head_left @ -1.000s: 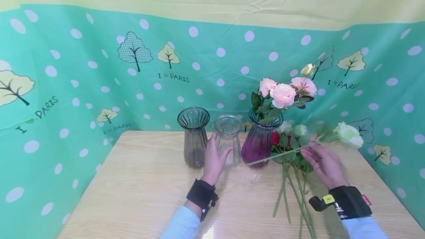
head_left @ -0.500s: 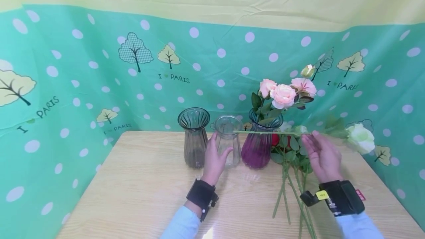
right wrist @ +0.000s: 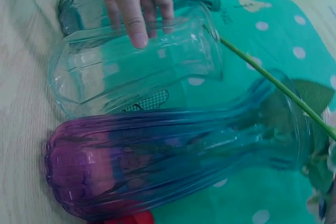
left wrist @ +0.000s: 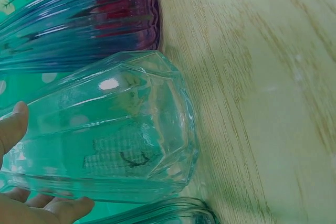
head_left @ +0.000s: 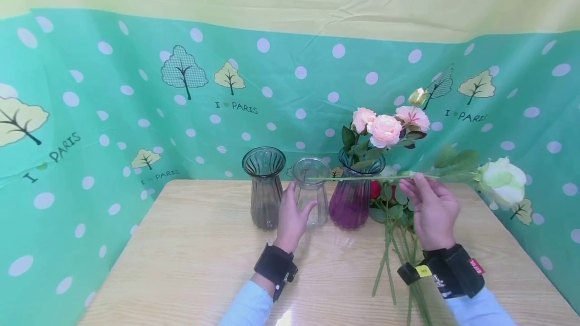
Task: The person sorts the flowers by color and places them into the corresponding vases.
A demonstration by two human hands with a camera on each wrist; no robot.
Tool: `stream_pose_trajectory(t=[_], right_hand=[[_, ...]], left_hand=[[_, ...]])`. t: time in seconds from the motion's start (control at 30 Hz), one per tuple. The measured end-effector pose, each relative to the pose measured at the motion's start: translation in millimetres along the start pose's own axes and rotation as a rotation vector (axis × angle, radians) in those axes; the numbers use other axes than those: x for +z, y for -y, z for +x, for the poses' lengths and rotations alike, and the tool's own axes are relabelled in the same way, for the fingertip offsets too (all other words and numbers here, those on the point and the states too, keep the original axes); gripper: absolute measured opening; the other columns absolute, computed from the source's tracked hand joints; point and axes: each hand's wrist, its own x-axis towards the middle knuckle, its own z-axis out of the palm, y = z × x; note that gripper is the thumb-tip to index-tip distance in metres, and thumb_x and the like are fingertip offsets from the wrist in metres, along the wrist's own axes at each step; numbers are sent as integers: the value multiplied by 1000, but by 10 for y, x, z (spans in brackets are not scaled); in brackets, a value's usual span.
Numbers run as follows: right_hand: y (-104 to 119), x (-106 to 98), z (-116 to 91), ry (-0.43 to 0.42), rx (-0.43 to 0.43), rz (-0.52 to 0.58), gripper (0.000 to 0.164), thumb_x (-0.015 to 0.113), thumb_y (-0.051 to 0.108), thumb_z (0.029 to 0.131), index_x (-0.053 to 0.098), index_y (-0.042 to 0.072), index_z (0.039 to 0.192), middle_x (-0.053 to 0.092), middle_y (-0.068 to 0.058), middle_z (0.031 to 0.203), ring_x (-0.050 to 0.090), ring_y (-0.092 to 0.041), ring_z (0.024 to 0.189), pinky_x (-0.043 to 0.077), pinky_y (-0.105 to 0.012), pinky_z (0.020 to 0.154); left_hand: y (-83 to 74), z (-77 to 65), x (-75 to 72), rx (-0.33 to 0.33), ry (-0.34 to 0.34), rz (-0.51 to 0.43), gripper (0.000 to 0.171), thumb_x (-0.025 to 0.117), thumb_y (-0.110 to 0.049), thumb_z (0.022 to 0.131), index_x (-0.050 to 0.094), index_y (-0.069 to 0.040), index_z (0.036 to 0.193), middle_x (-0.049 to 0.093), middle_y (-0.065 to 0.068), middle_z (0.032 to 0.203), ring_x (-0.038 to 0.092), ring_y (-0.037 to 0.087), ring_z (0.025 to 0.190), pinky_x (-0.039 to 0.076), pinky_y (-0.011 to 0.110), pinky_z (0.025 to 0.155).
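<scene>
Your work area is backed by a green-and-yellow cloth printed with white dots and trees (head_left: 317,54), hung behind the clear, faceted glass vase (head_left: 319,197), which is the landmark for all positions below. A pale wood-grain table (head_left: 181,265) supports that vase. To its right, past the next vase, a bunch of long-stemmed red and white flowers (head_left: 399,213) lies with its green stems toward you. Immediately right of the landmark stands a ribbed glass vase, blue-green above and purple below (head_left: 350,205); immediately left stands a ribbed smoky-grey glass vase (head_left: 265,200). All three are upright. Pink flowers with dark leaves (head_left: 385,131) rise from the purple-based vase. One white rose on a long green stem (head_left: 502,181) is held nearly level, bloom well to the right of the landmark, stem end at the landmark's rim; whether that end touches the glass cannot be confirmed. Your left hand (head_left: 292,218) holds the landmark vase, thumb on one side and fingers on the other. Your right hand (head_left: 432,210), well apart from the left, pinches the rose stem between thumb and fingers. A black band (head_left: 274,264) encircles your left wrist.
</scene>
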Motion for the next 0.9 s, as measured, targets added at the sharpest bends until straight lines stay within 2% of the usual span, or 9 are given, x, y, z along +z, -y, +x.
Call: stream_pose_trajectory(t=[0.1,0.23,0.5,0.73,0.9], right_hand=[[-36,61,-33,12,-70,-56,6,66,-6,81,65,-11,84,71,-16,76,71,-24,67,59,-31,67],[-61,135,-65,23,-118,-134,8,67,-4,81,66,-11,85,71,-13,75,71,-22,67,59,-31,66],[-88,311,-80,94,-104,-388,16,67,7,85,63,-8,91,72,-6,77,71,-16,69,58,-28,72],[-121,452,-54,122,-68,-474,12,68,11,85,64,0,87,72,-2,73,70,-12,66,58,-24,70],[-172,552,-59,167,-69,-577,14,69,14,85,65,2,88,72,2,73,70,-10,66,58,-22,70]], left_hand=[[-1,2,-1,-4,4,-2,76,69,-29,83,31,-4,143,41,19,143,42,34,130,39,48,107],[-5,-1,-3,-4,8,-11,75,69,-29,83,31,-4,143,40,19,144,41,34,131,38,48,107],[-4,-19,-18,14,0,-8,75,67,-32,84,31,-3,143,41,20,143,42,34,130,39,48,107],[7,-19,-12,12,-6,-11,73,69,-28,83,33,-4,142,42,20,141,42,34,130,39,48,107],[-10,-27,-12,13,-13,-15,74,70,-26,83,33,-2,142,43,20,141,43,34,129,39,48,107]])
